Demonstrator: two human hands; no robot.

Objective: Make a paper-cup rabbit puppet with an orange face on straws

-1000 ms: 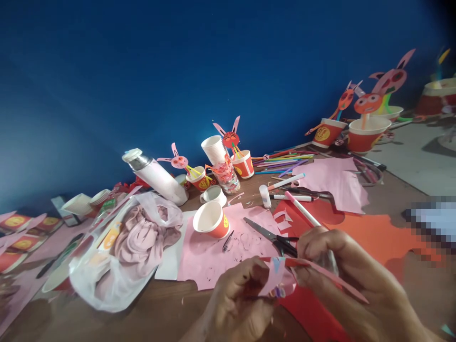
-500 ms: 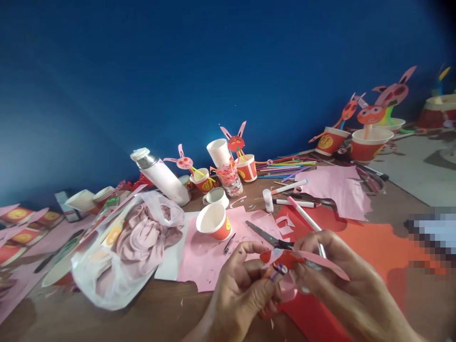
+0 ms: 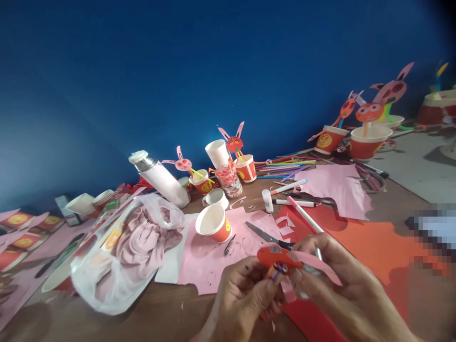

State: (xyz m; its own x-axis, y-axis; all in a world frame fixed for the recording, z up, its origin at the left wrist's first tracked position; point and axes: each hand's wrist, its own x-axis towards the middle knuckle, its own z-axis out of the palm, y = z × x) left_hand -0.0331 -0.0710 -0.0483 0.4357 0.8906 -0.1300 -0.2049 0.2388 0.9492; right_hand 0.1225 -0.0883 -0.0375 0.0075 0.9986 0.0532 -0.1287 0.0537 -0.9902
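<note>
My left hand (image 3: 238, 299) is closed around a small rolled piece (image 3: 277, 272) in orange and purple, pinched at the thumb; what it is made of I cannot tell. Just above it, a red paper oval (image 3: 276, 256) with a small greyish patch is gripped at its right side by my right hand (image 3: 335, 280). A pink paper ear (image 3: 318, 263) runs off the oval across the right fingers. Other pink paper (image 3: 288, 289) shows between the hands. Behind the fingers lie scissors (image 3: 263, 232), their handles partly hidden, and a pink-capped marker (image 3: 304, 213).
A paper cup (image 3: 213, 223) and a pen (image 3: 230, 245) are on pink paper (image 3: 199, 266). At left are a plastic bag (image 3: 107, 285) with cloth and a thermos (image 3: 160, 178). Decorated cups (image 3: 370, 142) stand along the blue wall. Red and orange sheets (image 3: 374, 251) lie right.
The red oval has tilted, showing more of its face. My left fingertips have dropped away from its upper edge, and the pale strip seen there no longer shows. The view has shifted slightly.
</note>
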